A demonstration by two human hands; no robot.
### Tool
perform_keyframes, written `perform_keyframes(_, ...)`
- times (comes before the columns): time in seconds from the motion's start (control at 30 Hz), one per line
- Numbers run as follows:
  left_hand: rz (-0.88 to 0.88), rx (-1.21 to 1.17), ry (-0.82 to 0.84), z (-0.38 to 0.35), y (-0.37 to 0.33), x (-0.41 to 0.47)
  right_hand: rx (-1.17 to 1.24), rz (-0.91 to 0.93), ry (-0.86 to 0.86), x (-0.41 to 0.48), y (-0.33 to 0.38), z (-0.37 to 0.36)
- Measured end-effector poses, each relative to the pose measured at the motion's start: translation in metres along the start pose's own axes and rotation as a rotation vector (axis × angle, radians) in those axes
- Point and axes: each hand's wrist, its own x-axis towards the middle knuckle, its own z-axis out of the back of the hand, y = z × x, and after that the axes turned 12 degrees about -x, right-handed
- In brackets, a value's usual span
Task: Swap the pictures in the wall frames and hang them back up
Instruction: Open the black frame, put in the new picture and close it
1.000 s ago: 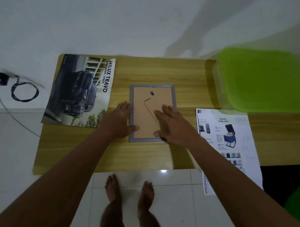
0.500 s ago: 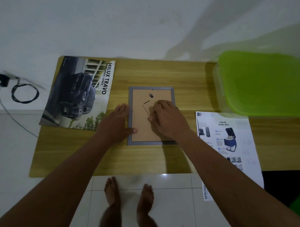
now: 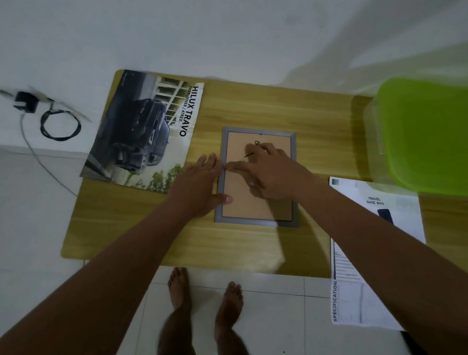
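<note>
Grey picture frame (image 3: pixel 255 220) lying face-down under both hands. Steadying it, left hand (image 3: pixel 198 186), fingers straight, pressing left rim. Over cardboard backing (image 3: pixel 244 203), right hand (image 3: pixel 275 173) resting spread flat, probably loosening it; neither gripping anything.

Wooden table (image 3: pixel 256 245), white wall (image 3: pixel 222 31), tiled floor (image 3: pixel 285 321)
</note>
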Motion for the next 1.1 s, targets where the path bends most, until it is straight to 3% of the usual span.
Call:
perform_keyframes(0.5, 0.019, -0.008, 0.016, 0.002, -0.002, -0.002, -0.095, 0.035, 0.014, 0.009, -0.005, 0.002)
perform_keyframes(0.77, 0.026, -0.012, 0.010, 0.002, -0.004, -0.003, -0.262, 0.151, 0.034, 0.022, -0.007, 0.004)
perform_keyframes(1.1, 0.037, -0.068, 0.010, 0.002, -0.003, -0.006, -0.035, 0.082, 0.000, 0.006, -0.005, -0.003)
